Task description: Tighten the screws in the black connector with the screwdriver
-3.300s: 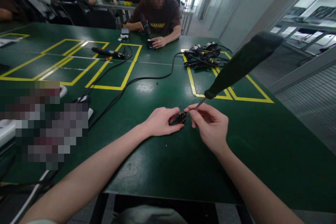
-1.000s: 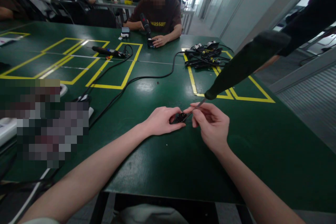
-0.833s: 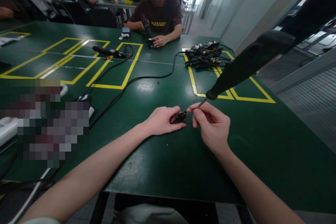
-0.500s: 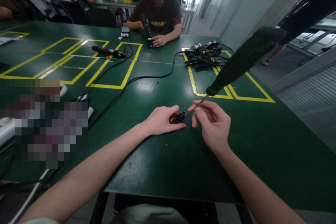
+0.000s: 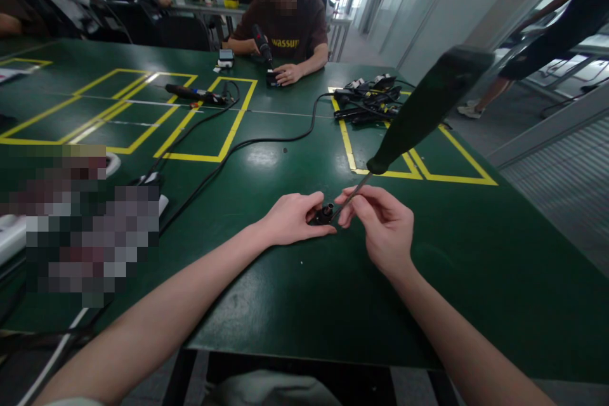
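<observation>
pinching its slim metal shaft point(image 5: 364, 183), right hand point(image 5: 389, 225) holds tapered-handled screwdriver point(image 5: 425, 111)

Small part point(image 5: 325, 215): left hand point(image 5: 294, 220) on its left; right hand point(image 5: 387, 226) and 1 screwdriver point(image 5: 423, 111) on its right. Cable bundle point(image 5: 368, 103) behind it, rightward (1 co-worker point(image 5: 290, 28) farther back, across the table point(image 5: 276, 304)).

Dark-green-handled screwdriver point(image 5: 413, 125), black part point(image 5: 323, 216), green table point(image 5: 285, 304), yellow tape outlines point(image 5: 190, 158), brown shirt point(image 5: 306, 24)
</observation>
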Demonstrator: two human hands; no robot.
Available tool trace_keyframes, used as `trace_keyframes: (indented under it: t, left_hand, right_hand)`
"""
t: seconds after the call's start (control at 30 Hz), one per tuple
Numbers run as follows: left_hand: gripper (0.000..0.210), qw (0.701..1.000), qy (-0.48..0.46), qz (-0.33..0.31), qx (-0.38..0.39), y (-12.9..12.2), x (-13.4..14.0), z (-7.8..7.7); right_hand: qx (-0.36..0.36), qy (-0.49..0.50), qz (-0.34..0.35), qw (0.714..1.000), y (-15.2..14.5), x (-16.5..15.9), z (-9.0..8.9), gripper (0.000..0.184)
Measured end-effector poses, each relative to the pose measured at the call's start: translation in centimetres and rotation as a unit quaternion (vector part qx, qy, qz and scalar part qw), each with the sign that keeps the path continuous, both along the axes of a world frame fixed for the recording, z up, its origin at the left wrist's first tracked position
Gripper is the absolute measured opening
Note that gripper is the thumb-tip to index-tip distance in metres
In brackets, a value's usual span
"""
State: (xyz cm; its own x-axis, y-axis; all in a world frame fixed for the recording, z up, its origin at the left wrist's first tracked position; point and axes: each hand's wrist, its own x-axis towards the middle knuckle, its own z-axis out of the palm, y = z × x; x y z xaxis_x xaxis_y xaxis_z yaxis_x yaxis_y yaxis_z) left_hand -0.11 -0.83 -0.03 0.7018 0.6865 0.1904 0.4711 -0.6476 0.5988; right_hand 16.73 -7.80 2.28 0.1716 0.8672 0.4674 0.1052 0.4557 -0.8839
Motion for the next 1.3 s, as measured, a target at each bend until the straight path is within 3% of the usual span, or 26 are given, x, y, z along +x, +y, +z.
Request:
trace_keyframes:
  t: [0.23,0.6,0.9,1.13,1.3]
  left_hand:
    - [0.048,1.000,-0.004,-0.004,-0.003,-0.07,-0.03,0.05]
    - [0.047,1.000,-0.004,-0.011,-0.003,-0.01,0.02,0.13]
    - [0.049,1.000,-0.013,-0.016,-0.016,0.05,-0.03,0.00]
    - [0.046,1.000,-0.014,-0.020,-0.019,0.06,-0.08,0.07]
    - [0.048,1.000,-0.003,-0.017,-0.004,0.14,-0.06,-0.17]
  right_hand:
    - [0.014,0.030,-0.009,0.999,0.04,-0.34,0.01,0.022]
    - [0.004,-0.012,0.003,1.000,-0.10,0.00,0.16,0.024]
    - [0.018,0.007,-0.009,1.000,0.03,-0.23,0.14,0.014]
    - [0.022,-0.016,0.006,1.000,-0.02,-0.03,0.12,0.020]
    - [0.027,0.017,-0.019,0.999,0.12,-0.29,-0.03,0.018]
